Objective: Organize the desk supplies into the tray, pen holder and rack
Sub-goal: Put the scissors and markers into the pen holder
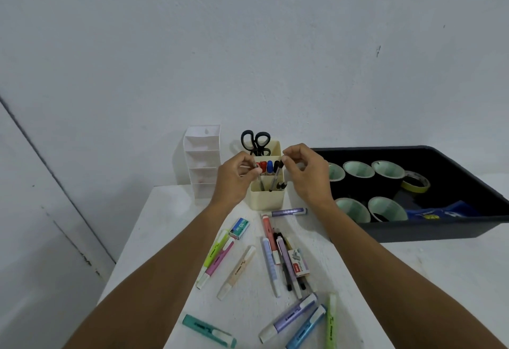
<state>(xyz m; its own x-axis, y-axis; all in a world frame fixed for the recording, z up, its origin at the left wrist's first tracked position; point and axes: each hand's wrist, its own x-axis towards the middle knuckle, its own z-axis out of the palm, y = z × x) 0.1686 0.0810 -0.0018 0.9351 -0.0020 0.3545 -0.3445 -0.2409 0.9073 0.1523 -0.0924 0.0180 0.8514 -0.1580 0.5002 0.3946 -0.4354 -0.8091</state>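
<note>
A slim grey pen (pixel 260 182) and a black-capped pen (pixel 276 176) lean in the front compartment of the cream plastic pen holder (pixel 265 201). Your left hand (pixel 234 180) pinches the first and your right hand (pixel 305 175) apparently pinches the second. You're placing pens. Let go of both, then collect the pastel highlighters (pixel 237 273) from the white table (pixel 170 211).

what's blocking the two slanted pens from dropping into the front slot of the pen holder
Nothing visible does. The left pen and the right pen already have their lower ends inside the front compartment of the pen holder, not touching; the markers stand in the compartment behind.
</note>
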